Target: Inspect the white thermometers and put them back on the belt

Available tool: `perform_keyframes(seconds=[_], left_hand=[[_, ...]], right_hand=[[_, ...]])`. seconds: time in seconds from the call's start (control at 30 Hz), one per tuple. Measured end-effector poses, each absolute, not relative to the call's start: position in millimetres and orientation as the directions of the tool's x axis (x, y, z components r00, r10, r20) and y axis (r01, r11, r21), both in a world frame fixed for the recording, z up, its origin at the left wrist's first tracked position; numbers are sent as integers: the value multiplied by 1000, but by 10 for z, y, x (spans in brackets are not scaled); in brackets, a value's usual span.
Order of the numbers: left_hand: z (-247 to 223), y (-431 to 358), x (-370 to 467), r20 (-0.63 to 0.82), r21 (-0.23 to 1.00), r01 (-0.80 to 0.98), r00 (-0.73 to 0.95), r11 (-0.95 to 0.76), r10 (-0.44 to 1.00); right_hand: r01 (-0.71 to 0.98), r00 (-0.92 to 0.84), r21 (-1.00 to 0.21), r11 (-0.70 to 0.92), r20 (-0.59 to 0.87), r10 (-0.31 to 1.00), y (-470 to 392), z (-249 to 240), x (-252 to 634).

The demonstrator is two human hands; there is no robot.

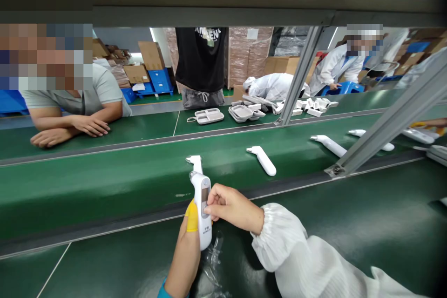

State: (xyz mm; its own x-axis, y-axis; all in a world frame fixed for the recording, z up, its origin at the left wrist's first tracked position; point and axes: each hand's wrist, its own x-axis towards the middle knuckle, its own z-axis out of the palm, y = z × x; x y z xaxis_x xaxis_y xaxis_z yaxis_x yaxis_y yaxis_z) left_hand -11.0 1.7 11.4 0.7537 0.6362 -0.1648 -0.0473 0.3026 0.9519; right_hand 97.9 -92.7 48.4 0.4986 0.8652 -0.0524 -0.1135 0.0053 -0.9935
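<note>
Upright in my left hand is a white ear thermometer with a small grey screen, buttons and a clear probe tip. A yellow cover wraps the thumb of that hand, and the fingers behind the body are mostly hidden. My right hand, below a white gathered sleeve, has curled fingers with thumb and forefinger pinched at the thermometer's front, by the lower screen edge. Whether something thin sits in that pinch cannot be made out. Crumpled clear plastic lies on the green worktop below. Just behind the held one is another thermometer.
More thermometers, one of them nearby, lie on the green belt. Slanted metal posts rise at the right. Grey cases and white boxes sit on the far ledge. A person's folded arms rest at far left.
</note>
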Motion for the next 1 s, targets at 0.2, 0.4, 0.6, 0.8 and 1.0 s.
perform_keyframes(seconds=[0.2, 0.4, 0.6, 0.8, 1.0], left_hand=[[58, 21, -140, -104, 972, -50, 785, 230, 611], [52, 44, -138, -165, 967, 5, 772, 254, 613], [102, 50, -176, -100, 995, 77, 716, 64, 691], [67, 72, -153, 12, 985, 119, 672, -125, 741], [15, 1079, 83, 126, 903, 313, 466, -296, 876]], right_hand=[[63, 618, -996, -70, -17, 786, -901, 444, 943], [-108, 511, -994, -16, -69, 857, -891, 414, 1000], [425, 516, -903, -65, 183, 837, -952, 530, 867], [757, 577, -511, -407, 231, 783, -930, 559, 870], [872, 354, -344, -349, -50, 934, -995, 405, 795]])
